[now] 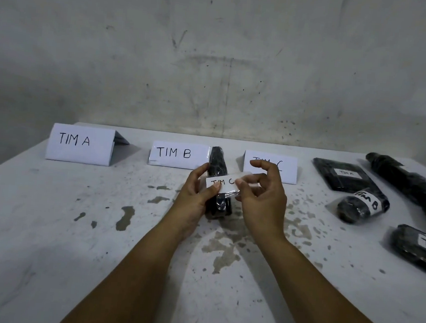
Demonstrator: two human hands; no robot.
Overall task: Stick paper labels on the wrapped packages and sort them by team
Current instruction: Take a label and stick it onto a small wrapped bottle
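Note:
A long black wrapped package (pixel 218 161) lies lengthwise at the table's middle. My left hand (pixel 194 198) grips its left side, with the thumb on a white paper label (pixel 221 182) marked TIM C that lies across it. My right hand (pixel 261 196) pinches the label's right end between thumb and fingers. Three folded paper signs stand at the back: TIM A (pixel 79 144), TIM B (pixel 179 154) and TIM C (pixel 283 167), the last partly hidden by my right hand.
On the right of the white, stained table (pixel 72 226) lie several black wrapped packages: a flat one labelled TIM A (pixel 339 178), a round one labelled TIM B (pixel 362 205), a long unlabelled one (pixel 406 178) and one at the edge (pixel 415 246).

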